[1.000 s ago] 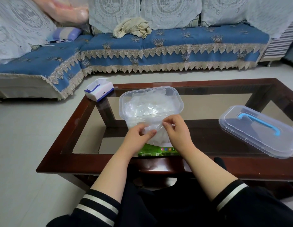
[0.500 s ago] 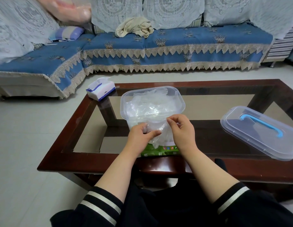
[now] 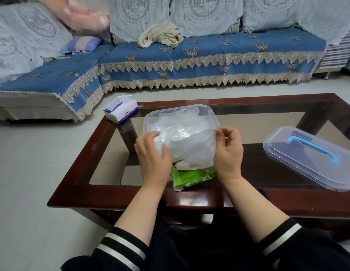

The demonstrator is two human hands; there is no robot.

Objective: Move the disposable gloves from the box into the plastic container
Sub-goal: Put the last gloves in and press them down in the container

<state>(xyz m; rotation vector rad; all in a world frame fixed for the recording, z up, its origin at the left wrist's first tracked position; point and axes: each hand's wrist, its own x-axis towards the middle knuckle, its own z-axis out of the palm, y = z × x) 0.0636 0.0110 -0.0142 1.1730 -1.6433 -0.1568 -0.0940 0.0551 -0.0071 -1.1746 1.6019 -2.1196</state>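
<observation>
A long L-shaped sofa (image 3: 189,55) fills the back of the room, draped in blue patterned cloth with a cream lace fringe and white lace over its backrests; a crumpled beige cloth (image 3: 160,35) lies on the seat. The floor is pale tile. In front stands a low coffee table (image 3: 82,169) with a glossy dark red-brown wooden frame and glass panels. On its right side lies a clear, rounded rectangular lid (image 3: 311,159) with a blue handle. Near the middle sits the plastic container (image 3: 209,114), translucent with rounded corners, holding a loose heap of thin, crinkled, see-through disposable gloves (image 3: 176,124). A white and blue tissue pack (image 3: 121,109) rests on the far left corner. The green box (image 3: 193,177) lies at the near edge, just in front of the container. Above it, a filmy glove (image 3: 191,149) is stretched between the hands: the left hand (image 3: 152,155) holds its left side with curled fingers, and the right hand (image 3: 229,151) pinches its upper corner.
</observation>
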